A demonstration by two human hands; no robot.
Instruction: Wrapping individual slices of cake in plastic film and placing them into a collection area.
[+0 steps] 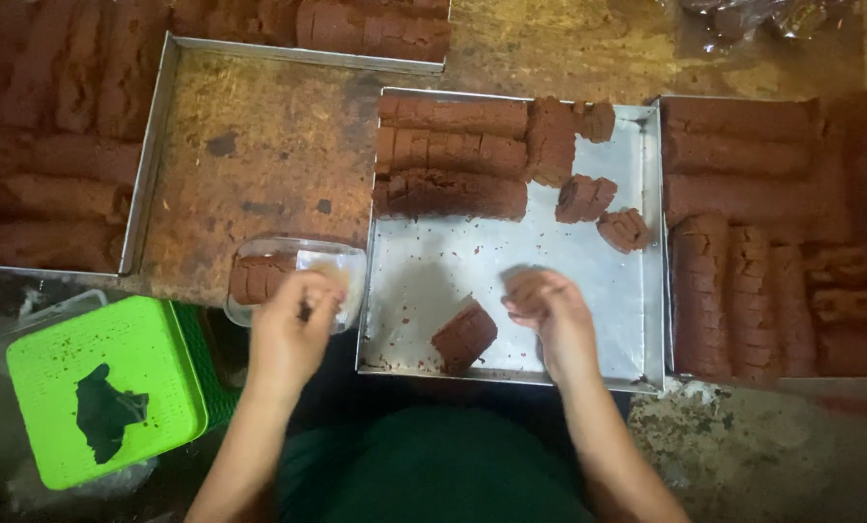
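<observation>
While your left hand (293,324) grasps the clear plastic container (298,276), your right hand (549,310) clenches a brown sliced cake piece (522,286) over the shiny metal tray (433,261).

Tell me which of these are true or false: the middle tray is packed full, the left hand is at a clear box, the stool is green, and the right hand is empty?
1. The middle metal tray is packed full. False: brown slices fill only its far end, with a few loose stacks; much bare metal shows.
2. The left hand is at the clear plastic box. True; brown slices already lie inside.
3. The stool is green. True.
4. The right hand is empty. False: it holds brown slices over the tray.
</observation>
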